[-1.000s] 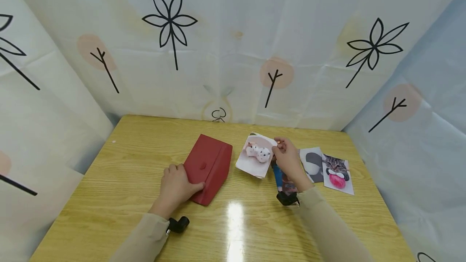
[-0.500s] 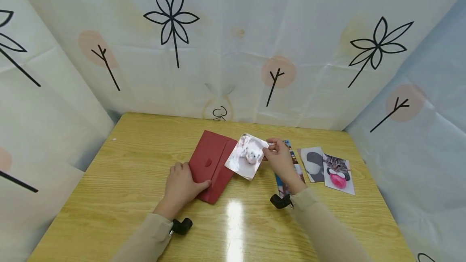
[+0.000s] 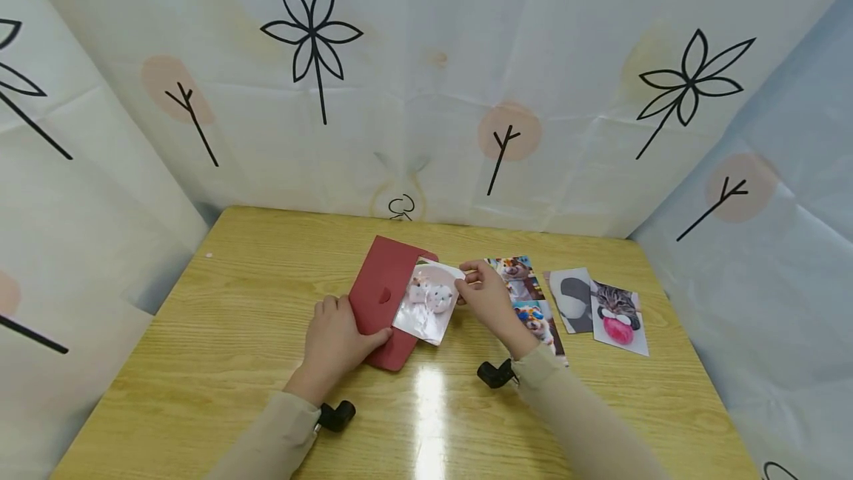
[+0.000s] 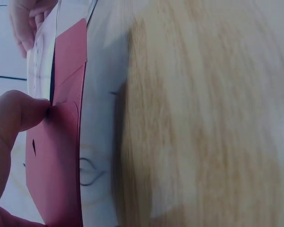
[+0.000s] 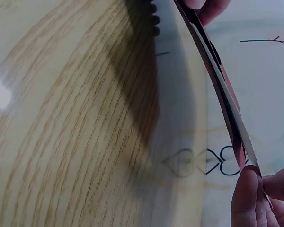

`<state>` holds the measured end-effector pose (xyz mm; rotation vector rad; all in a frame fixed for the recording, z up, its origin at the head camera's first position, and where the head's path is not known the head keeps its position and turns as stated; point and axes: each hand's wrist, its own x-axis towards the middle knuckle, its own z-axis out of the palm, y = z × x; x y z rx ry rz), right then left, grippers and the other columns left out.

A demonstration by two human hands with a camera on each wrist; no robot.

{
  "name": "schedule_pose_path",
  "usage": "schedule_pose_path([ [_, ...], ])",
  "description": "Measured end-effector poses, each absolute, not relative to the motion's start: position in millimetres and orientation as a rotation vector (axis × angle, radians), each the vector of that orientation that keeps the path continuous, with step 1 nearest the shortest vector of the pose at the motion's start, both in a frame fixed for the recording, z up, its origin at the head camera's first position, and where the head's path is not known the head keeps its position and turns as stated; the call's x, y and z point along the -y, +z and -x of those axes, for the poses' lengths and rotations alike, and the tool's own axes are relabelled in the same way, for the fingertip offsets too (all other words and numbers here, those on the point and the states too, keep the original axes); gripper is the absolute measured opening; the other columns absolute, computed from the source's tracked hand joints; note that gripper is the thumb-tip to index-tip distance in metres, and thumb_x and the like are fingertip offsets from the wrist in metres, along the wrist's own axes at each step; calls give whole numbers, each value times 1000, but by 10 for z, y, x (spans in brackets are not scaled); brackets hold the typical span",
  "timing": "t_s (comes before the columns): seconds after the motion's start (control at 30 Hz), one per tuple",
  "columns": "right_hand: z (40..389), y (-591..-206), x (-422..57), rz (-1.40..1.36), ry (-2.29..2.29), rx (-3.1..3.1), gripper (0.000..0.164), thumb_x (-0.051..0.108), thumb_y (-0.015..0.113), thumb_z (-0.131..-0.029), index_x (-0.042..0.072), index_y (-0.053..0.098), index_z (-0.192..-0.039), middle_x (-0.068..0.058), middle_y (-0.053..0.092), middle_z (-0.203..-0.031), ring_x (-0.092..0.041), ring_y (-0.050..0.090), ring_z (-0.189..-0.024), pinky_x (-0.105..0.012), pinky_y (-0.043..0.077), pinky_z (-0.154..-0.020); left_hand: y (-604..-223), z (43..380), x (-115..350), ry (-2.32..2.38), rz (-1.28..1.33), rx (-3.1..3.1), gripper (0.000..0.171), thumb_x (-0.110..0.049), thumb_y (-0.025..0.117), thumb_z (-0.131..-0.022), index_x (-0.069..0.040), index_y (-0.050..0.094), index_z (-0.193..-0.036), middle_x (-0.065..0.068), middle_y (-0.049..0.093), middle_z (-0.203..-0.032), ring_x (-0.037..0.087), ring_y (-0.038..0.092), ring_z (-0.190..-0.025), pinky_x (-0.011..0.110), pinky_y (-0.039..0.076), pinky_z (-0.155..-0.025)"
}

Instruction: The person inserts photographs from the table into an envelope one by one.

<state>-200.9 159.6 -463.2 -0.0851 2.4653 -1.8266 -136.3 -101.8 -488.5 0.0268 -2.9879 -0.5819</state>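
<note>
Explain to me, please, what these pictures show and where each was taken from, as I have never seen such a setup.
There is no machine working here, only one person's two bare hands. The wide picture comes from a camera worn on the head, looking forward and down. The other two come from cameras on the left and right wrists, each looking closely at its hand's work.

The left hand holds a red envelope. The right hand pinches a picture card showing small white animals; its other edge sits at the envelope's opening. Whether more cards lie beneath it, I cannot tell.

On the wooden table, to the right, lie colourful animal pictures, a grey-and-white print and a cat picture.
</note>
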Motion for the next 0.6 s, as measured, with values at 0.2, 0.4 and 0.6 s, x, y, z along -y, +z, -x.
schedule_pose_path([
  [0.2,2022,-4637,-1496,122,-1834,-2425,30,6,61,-94,1,55,-123,-18,56,-96,-40,64,-81,-47,55,-71,-4887,1349,975,-579,-6,2980,92,-67,72,-67,12,54,-112,19,50,-97,33,46,-91,43,45,-75],
  [0.4,1965,-4461,-1389,168,-1869,-2346,31,0,57,-95,-8,51,-124,-29,55,-99,-52,60,-83,-57,51,-76,-4874,1341,955,-591,14,2970,89,-65,72,-69,10,53,-113,18,49,-98,33,46,-93,42,44,-77],
  [0.6,1847,-4262,-1300,181,-1869,-2376,30,-3,55,-95,-11,50,-123,-32,56,-98,-52,60,-81,-55,52,-75,-4872,1343,957,-640,30,2950,90,-64,72,-69,10,51,-115,19,49,-102,34,45,-96,44,43,-79],
])
